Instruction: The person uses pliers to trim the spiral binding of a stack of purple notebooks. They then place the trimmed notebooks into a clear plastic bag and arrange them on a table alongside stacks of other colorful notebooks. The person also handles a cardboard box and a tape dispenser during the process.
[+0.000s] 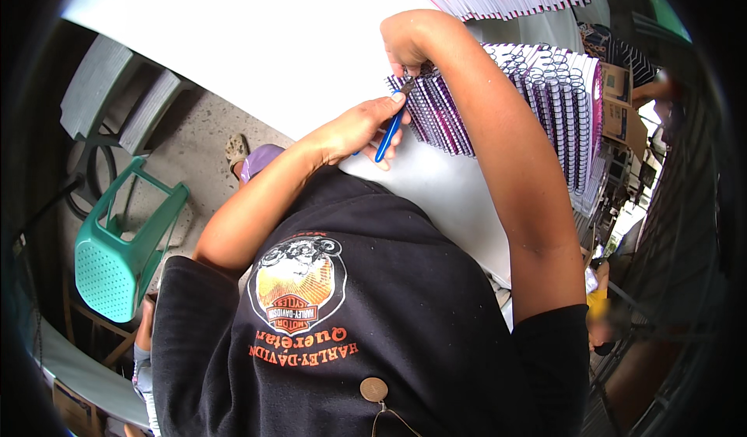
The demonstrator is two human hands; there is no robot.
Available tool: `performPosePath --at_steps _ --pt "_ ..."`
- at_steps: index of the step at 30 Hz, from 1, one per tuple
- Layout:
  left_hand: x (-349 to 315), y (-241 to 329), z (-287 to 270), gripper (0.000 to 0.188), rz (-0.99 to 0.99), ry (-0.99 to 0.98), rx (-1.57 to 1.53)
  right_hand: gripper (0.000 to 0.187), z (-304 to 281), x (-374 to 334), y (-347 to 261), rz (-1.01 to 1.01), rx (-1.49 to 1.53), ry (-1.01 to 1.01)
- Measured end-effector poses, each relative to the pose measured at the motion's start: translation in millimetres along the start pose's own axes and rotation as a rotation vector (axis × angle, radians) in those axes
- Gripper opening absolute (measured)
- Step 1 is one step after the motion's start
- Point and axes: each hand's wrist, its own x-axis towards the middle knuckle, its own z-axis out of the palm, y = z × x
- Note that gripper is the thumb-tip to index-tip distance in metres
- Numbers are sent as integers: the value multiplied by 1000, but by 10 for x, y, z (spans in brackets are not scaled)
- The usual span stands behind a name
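**Pliers at the notebook spirals**

The left hand (354,129) has its fingers clamped on blue-handled pliers (391,129), whose tip meets the wire spirals of a row of notebooks (440,110) standing on the white bench (257,40). The right hand (405,40) rests on the top of the same row, fingers curled down against the spirals. More notebooks (560,102) lie just beside. A green chair (117,258) stands on the floor at left.

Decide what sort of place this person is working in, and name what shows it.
Probably a small notebook-binding workshop: rows of spiral-bound notebooks on a white table, blue-handled pliers at the wire coils, and a green plastic chair on concrete.
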Motion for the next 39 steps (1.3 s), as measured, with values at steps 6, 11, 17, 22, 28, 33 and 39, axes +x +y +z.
performPosePath --at_steps 6,11,17,22,28,33,39 --pt "-113 14 96 47 -18 -6 4 26 -34 -58 -33 26 10 13" --pt "-50 28 112 48 -31 28 -42 26 5 -9 -24 35 -17 41" --pt "-136 67 111 46 -27 -26 3 24 -13 -136 44 -53 -56 96" --pt "-70 78 180 48 -46 9 -15 21 -28 -193 -133 117 -72 56" --pt "-132 52 186 44 9 17 1 19 -45 -350 -8 -73 13 114" --pt "-140 125 237 44 11 -3 -76 19 -105 -374 -39 -107 11 84" --pt "-200 127 240 45 29 -1 34 20 -51 -313 -107 75 -90 111"
